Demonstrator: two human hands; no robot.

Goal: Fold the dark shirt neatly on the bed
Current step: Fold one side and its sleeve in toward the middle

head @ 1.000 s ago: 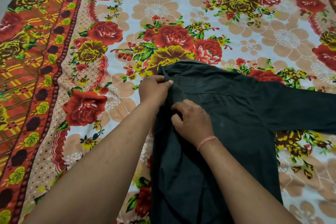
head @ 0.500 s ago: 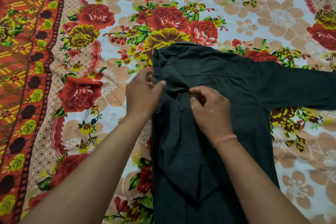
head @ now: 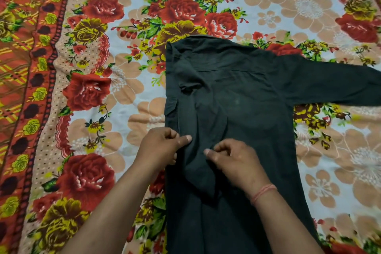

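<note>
A dark shirt [head: 237,109] lies flat, back side up, on a bed covered by a floral bedsheet [head: 127,93]. Its collar end points away from the viewer, its left side is folded inward along a straight edge, and one long sleeve [head: 334,86] stretches out to the right, cut off by the frame. The hem end runs out of view at the bottom. The cloth is matte and nearly black, so seams and folds are hard to make out. The left hand [head: 160,146] pinches the folded edge, its grip narrow, thumb and fingers closed on fabric. The right hand [head: 235,159] rests just beside it on a loose fold, apparently pinching it too. A thin pink thread band [head: 263,192] circles the right wrist.
</note>
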